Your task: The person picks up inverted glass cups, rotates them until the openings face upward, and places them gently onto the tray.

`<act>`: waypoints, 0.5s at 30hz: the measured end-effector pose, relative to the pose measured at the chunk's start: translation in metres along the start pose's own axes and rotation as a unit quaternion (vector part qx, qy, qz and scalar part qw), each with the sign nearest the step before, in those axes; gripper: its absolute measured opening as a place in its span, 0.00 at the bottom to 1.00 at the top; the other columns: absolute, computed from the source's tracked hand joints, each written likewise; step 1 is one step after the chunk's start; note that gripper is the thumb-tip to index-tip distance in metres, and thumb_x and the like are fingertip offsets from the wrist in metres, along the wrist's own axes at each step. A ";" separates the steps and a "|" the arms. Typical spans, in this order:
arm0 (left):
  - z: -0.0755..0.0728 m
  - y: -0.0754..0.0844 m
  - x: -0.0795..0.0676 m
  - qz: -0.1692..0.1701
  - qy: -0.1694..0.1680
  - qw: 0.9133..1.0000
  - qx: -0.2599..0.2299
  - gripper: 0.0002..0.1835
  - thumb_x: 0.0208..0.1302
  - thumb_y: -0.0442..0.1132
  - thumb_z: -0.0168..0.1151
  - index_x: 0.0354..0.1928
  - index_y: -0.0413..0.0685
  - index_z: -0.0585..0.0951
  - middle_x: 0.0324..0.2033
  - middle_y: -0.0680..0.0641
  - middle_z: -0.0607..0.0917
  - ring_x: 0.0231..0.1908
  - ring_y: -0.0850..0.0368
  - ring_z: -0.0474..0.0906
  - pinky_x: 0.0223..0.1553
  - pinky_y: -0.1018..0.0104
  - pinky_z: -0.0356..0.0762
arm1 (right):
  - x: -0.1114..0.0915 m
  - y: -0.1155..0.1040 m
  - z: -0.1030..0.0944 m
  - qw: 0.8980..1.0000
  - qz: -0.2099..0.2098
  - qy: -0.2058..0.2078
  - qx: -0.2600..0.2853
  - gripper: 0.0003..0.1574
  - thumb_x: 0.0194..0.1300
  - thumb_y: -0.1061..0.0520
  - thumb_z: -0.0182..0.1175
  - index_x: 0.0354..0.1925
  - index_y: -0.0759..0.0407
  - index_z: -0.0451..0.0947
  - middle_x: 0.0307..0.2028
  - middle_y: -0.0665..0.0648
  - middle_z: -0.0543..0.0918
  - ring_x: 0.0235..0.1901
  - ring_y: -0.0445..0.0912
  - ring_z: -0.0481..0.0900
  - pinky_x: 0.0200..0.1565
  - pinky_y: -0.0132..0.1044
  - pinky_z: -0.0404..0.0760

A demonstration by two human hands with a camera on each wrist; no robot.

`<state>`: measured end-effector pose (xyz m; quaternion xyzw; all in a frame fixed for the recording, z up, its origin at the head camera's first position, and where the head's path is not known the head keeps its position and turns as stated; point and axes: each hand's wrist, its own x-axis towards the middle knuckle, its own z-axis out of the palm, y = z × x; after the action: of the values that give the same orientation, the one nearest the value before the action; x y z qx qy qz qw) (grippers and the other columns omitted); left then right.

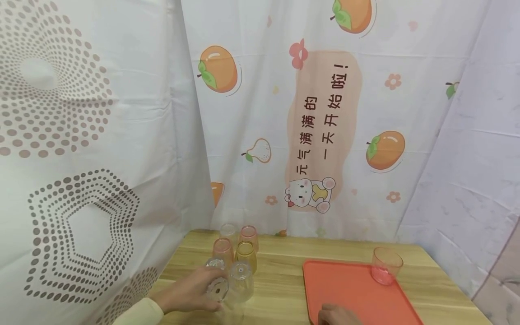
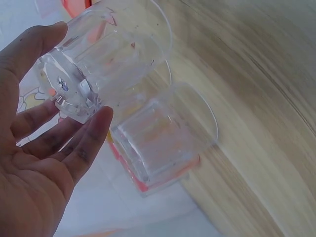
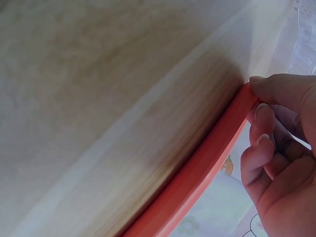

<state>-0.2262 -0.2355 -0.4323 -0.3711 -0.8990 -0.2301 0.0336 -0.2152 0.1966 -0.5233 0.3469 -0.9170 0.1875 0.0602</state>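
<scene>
My left hand (image 1: 191,289) holds a clear glass (image 2: 74,81) by its thick base, thumb on one side and fingertips on the other. That glass is upside down, at the near end of a group of glasses. Right beside it stands another upturned clear glass (image 1: 242,282). Behind them are a yellow glass (image 1: 246,259) and a pink glass (image 1: 223,250). My right hand (image 1: 337,314), partly cut off by the lower edge of the head view, pinches the rim of a red tray (image 3: 197,170) between thumb and curled fingers.
An upright pink glass (image 1: 385,268) stands at the tray's right edge. Farther back in the group are a red-rimmed glass (image 1: 249,237) and a clear glass (image 1: 228,231). Printed curtains (image 1: 252,117) enclose the wooden table (image 1: 280,280) at the back and sides.
</scene>
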 end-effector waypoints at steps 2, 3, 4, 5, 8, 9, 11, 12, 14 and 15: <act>0.000 0.001 0.001 0.002 0.000 1.000 0.002 0.31 0.45 0.54 0.74 0.52 0.51 0.77 0.41 0.61 0.79 0.35 0.68 0.74 0.32 0.71 0.74 | 0.000 0.000 -0.001 1.000 -0.005 -0.001 -0.004 0.17 0.58 0.39 0.62 0.19 0.41 0.72 0.21 0.33 0.63 0.20 0.27 0.60 0.20 0.26 0.62; 0.000 0.002 0.001 0.004 0.000 1.000 0.001 0.31 0.45 0.54 0.73 0.52 0.51 0.77 0.41 0.61 0.79 0.36 0.68 0.75 0.33 0.71 0.74 | 0.000 0.000 -0.001 1.000 -0.006 -0.002 -0.007 0.17 0.57 0.39 0.63 0.19 0.41 0.72 0.21 0.33 0.63 0.20 0.27 0.60 0.20 0.26 0.62; 0.001 0.002 0.002 0.007 0.001 1.000 0.001 0.31 0.46 0.54 0.73 0.52 0.52 0.77 0.42 0.61 0.79 0.37 0.67 0.75 0.34 0.70 0.75 | 0.000 0.000 0.000 1.000 -0.008 -0.002 -0.008 0.16 0.57 0.39 0.63 0.19 0.41 0.72 0.21 0.33 0.63 0.20 0.27 0.60 0.20 0.26 0.62; 0.002 0.003 0.002 0.011 0.002 1.000 0.001 0.31 0.46 0.54 0.73 0.52 0.52 0.77 0.42 0.61 0.79 0.37 0.67 0.75 0.34 0.70 0.75 | 0.000 0.000 -0.001 1.000 -0.008 -0.003 -0.009 0.16 0.57 0.39 0.63 0.19 0.41 0.72 0.21 0.33 0.63 0.20 0.28 0.60 0.20 0.26 0.62; 0.004 0.005 0.004 0.016 0.005 1.000 -0.003 0.30 0.46 0.54 0.73 0.52 0.52 0.78 0.42 0.61 0.79 0.37 0.68 0.74 0.34 0.71 0.75 | 0.000 0.000 -0.001 1.000 -0.004 -0.008 -0.008 0.16 0.57 0.39 0.63 0.19 0.41 0.72 0.21 0.33 0.63 0.20 0.28 0.60 0.20 0.26 0.63; 0.005 0.006 0.004 0.018 0.006 1.000 -0.007 0.30 0.46 0.55 0.73 0.52 0.51 0.78 0.41 0.62 0.79 0.36 0.68 0.74 0.34 0.71 0.74 | -0.001 0.000 -0.001 1.000 -0.003 -0.009 -0.007 0.16 0.57 0.39 0.63 0.19 0.41 0.73 0.21 0.33 0.63 0.20 0.28 0.60 0.20 0.26 0.63; 0.007 0.007 0.005 0.023 0.013 1.000 -0.009 0.30 0.47 0.55 0.73 0.51 0.50 0.78 0.41 0.61 0.79 0.35 0.69 0.74 0.33 0.72 0.74 | -0.001 -0.001 -0.002 1.000 -0.005 -0.008 -0.010 0.17 0.58 0.39 0.62 0.19 0.41 0.72 0.21 0.32 0.63 0.20 0.27 0.60 0.20 0.26 0.63; 0.009 0.007 0.006 0.024 0.014 0.999 -0.015 0.30 0.47 0.55 0.73 0.51 0.50 0.79 0.40 0.62 0.79 0.35 0.69 0.74 0.32 0.72 0.74 | -0.001 -0.001 -0.002 1.000 -0.006 -0.006 -0.012 0.17 0.58 0.39 0.62 0.19 0.41 0.72 0.21 0.32 0.63 0.20 0.27 0.60 0.20 0.26 0.63; 0.011 0.008 0.008 0.027 0.018 0.999 -0.031 0.29 0.48 0.55 0.73 0.51 0.51 0.79 0.39 0.61 0.80 0.34 0.68 0.74 0.31 0.72 0.74 | -0.001 -0.001 -0.002 1.000 -0.008 -0.002 -0.014 0.17 0.58 0.38 0.62 0.19 0.41 0.72 0.21 0.32 0.63 0.20 0.27 0.60 0.20 0.26 0.63; 0.013 0.009 0.009 0.028 0.018 0.999 -0.042 0.29 0.48 0.55 0.73 0.51 0.52 0.78 0.39 0.61 0.79 0.34 0.67 0.74 0.31 0.72 0.74 | -0.001 -0.001 -0.002 1.000 -0.008 -0.001 -0.014 0.17 0.58 0.38 0.62 0.19 0.40 0.72 0.21 0.33 0.63 0.20 0.27 0.60 0.20 0.26 0.63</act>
<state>-0.2256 -0.2184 -0.4380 -0.3930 -0.8769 -0.2738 0.0408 -0.2132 0.1971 -0.5215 0.3533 -0.9169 0.1738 0.0653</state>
